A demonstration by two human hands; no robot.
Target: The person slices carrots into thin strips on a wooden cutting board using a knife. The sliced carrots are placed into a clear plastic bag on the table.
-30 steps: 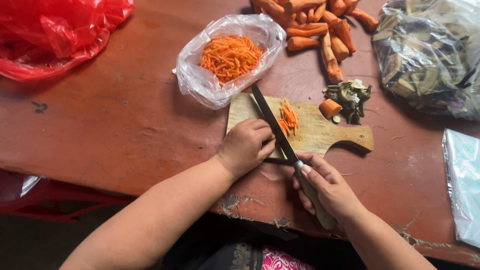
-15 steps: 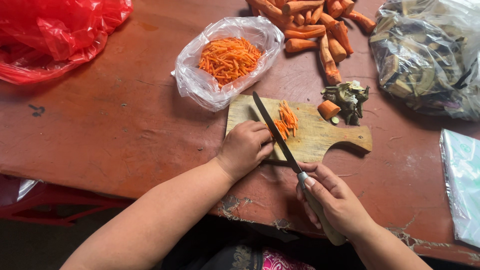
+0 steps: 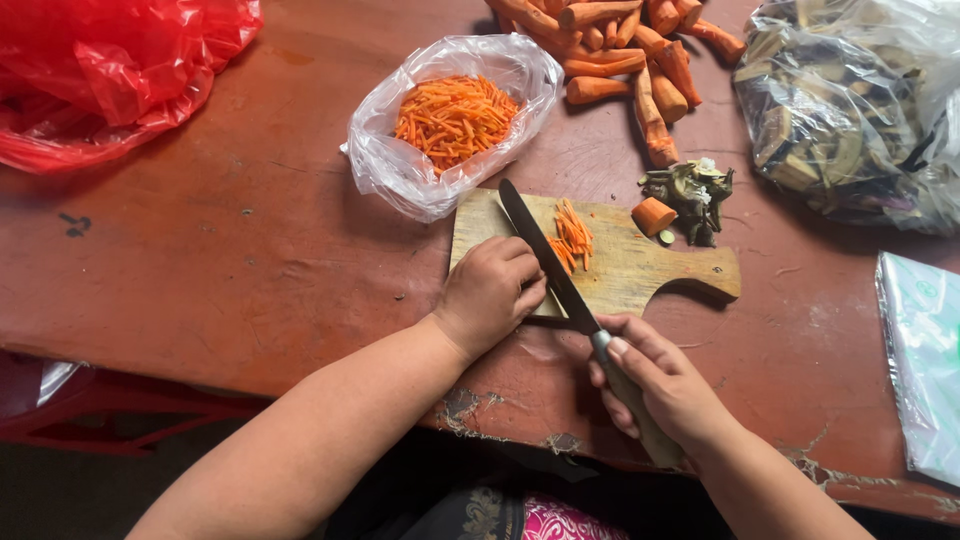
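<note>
You're gripping the knife (image 3: 545,262) with your right hand (image 3: 665,385), fingers fully wrapped round the handle, blade running toward 11 o'clock across the board (image 3: 625,275). Your left hand (image 3: 490,293) is sitting curled on the board's near-left corner, knuckles touching the flat of the blade; whether it's pinning any carrot underneath, I can't tell.

The cut strips (image 3: 570,240) are lying just right of the blade, mid-board. A carrot stub (image 3: 653,215) is sitting at 2 o'clock on the board edge, touching the scrap pile (image 3: 692,190). The bag (image 3: 450,125) of finished strips is lying at 11 o'clock, touching the board's far-left corner. Whole carrots (image 3: 620,50) are piled at 12 o'clock.

Risks as I'm judging them:
- Left fingertips are tucked right against the blade. If they're uncurling as you're cutting, the edge is catching them.
- The board is lying near the table (image 3: 220,250) edge. Pressing hard on the near corner could be tipping or sliding it toward you.
- Sweeping strips sideways could be pushing the stub and scraps off the board.
</note>
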